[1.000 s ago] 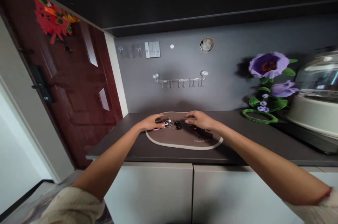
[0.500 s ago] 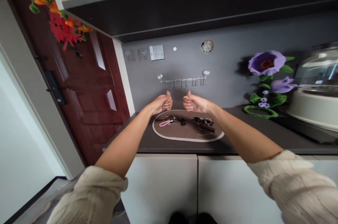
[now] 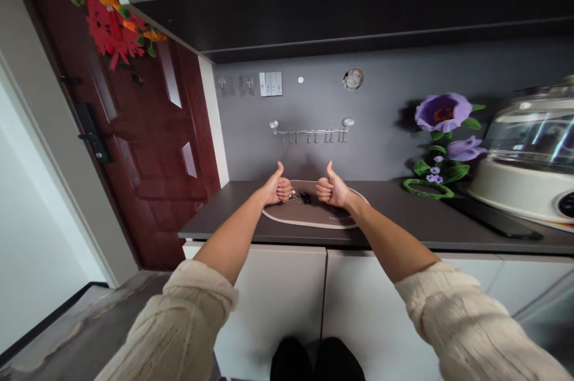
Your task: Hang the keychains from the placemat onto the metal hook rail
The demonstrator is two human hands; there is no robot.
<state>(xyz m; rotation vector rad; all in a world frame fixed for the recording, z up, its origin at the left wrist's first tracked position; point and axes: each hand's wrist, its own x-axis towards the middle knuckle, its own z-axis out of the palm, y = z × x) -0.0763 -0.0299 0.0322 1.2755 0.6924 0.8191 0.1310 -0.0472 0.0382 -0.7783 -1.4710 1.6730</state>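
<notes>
The left hand [image 3: 278, 189] and right hand [image 3: 330, 191] are hanging over a small bunch of metal keys [image 3: 293, 197], fingers curled tightly into empty fists, thumbs pointing up. The keys are lying on an oval brown placemat [image 3: 309, 218] with cream piping, atop a dark matte countertop [image 3: 403, 213].

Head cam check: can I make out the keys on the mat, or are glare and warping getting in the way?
In the head view, wide-angle warping tilts the door and bends the dark counter; glare streaks the glass dome lid; the keys on the mat look small, partly hidden behind the left hand and right hand, so fine detail is hard to read.
</notes>
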